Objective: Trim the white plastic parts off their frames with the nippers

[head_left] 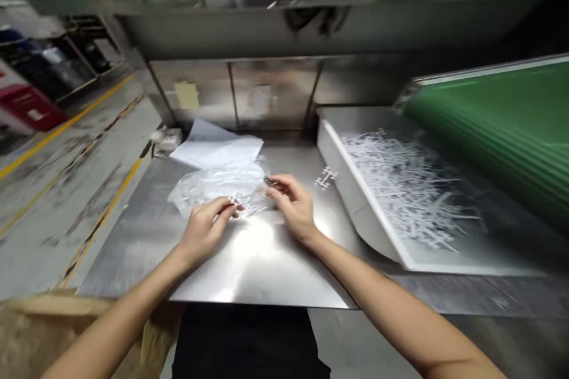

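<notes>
Steel table (262, 275), yellow-lined floor (95, 180); my left hand (205, 226) pinches a white piece (234, 204), my right hand (297, 208) a dark item (267, 181).

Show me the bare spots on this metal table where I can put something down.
Widest: the metal table's front, between the forearms. Another lies left of the left hand and plastic bag. Behind the right hand, a narrower patch reaches the white tray. Crowded: around the bag and paper, and inside the tray.
</notes>
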`<state>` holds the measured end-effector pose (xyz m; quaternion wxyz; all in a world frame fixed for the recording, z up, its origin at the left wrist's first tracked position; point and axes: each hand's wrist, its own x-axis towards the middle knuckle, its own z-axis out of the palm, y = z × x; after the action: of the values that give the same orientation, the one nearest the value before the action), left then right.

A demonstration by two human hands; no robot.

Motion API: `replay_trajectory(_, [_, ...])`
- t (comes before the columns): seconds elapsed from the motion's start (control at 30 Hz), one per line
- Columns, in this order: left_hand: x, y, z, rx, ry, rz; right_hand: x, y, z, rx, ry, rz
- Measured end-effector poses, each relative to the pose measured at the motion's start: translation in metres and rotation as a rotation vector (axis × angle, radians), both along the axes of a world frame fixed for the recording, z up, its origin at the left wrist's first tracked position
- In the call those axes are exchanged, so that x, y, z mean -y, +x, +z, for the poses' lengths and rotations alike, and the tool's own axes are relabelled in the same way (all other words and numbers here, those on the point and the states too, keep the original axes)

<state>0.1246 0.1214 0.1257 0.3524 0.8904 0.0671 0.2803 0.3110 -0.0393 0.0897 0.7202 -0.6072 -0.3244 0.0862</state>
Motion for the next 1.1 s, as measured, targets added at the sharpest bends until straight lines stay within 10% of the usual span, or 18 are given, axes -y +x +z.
replay_trajectory(0.47, [0.002, 0.002, -0.042, 0.101, 0.041, -0.101, 0.009, -0.016, -0.001, 0.147, -0.238, 0.087])
replay_trajectory(1.1, [0.003, 0.004, -0.041, 0.079, 0.085, -0.17, 0.014, -0.021, 0.007, 0.282, -0.361, 0.256])
